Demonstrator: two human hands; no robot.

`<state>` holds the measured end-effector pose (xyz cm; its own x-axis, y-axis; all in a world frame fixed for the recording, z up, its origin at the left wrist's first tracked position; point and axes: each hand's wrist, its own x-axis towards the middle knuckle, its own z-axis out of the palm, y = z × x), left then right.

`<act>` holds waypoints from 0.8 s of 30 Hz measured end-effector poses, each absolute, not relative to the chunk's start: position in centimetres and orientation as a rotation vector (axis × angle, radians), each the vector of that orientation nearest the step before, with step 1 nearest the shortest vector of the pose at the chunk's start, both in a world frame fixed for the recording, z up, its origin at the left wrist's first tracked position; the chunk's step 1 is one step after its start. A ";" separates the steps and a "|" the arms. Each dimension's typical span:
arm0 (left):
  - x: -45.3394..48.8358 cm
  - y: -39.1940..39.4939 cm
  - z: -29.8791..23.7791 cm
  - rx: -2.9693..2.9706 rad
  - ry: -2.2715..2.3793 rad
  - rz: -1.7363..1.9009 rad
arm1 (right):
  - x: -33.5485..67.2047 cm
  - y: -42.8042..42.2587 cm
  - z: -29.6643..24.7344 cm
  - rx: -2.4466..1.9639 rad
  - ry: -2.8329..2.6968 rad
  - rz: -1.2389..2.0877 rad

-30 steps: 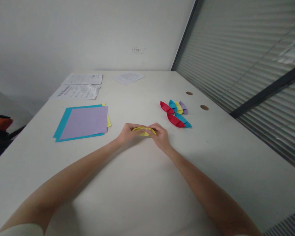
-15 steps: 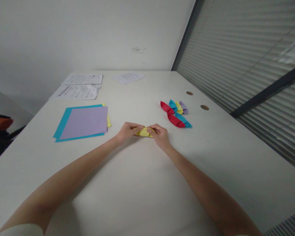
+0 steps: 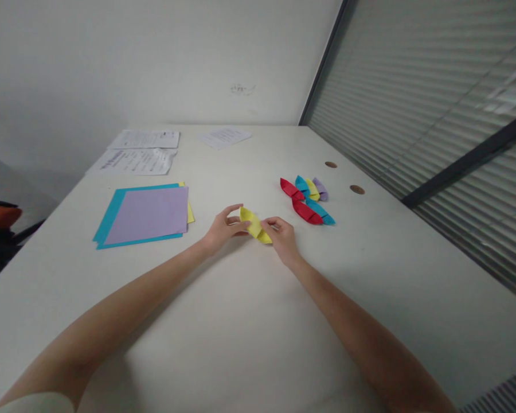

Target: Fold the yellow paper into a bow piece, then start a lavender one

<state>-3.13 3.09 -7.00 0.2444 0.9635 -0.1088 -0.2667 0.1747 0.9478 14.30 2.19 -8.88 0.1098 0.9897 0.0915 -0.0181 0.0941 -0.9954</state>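
Note:
A folded yellow paper boat [image 3: 255, 225] is held between my two hands just above the white table, tilted so its left tip points up and its right end slopes down. My left hand [image 3: 223, 228] has its thumb against the boat's left half, with the other fingers curved loosely behind and below. On the right side, my right hand [image 3: 282, 236] pinches the boat between thumb and fingers. Right of my hands lie similar folded boats: a red one [image 3: 307, 211], a blue one [image 3: 320, 211], and behind them another red one [image 3: 291, 189] beside blue, yellow and purple ones.
Purple paper [image 3: 150, 215] lies on blue and yellow sheets to the left. Printed pages [image 3: 133, 161] rest at the back left, and another sheet [image 3: 224, 137] at the back middle. Two round brown spots [image 3: 356, 189] mark the table's right side, by window blinds [image 3: 430, 92].
The yellow boat has turned from level to slanting, its left end raised and its right end lowered. My left fingers have spread and loosened around it.

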 end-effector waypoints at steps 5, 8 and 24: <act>-3.4 3.3 -7.0 0.993 0.990 1.092 | 14.1 1.9 -8.9 -1.069 -1.197 1.275; -3.2 2.9 -6.9 1.039 0.949 1.027 | 14.2 1.9 -8.8 -1.098 -1.197 1.288; -3.8 3.0 -6.6 1.108 0.836 0.839 | 14.4 2.1 -9.1 -1.057 -1.190 1.286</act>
<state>-3.75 3.02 -6.61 0.4394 0.8868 -0.1433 -0.1462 0.2280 0.9626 14.37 2.07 -9.10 -0.0683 0.9967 0.0438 -0.1209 0.0353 -0.9920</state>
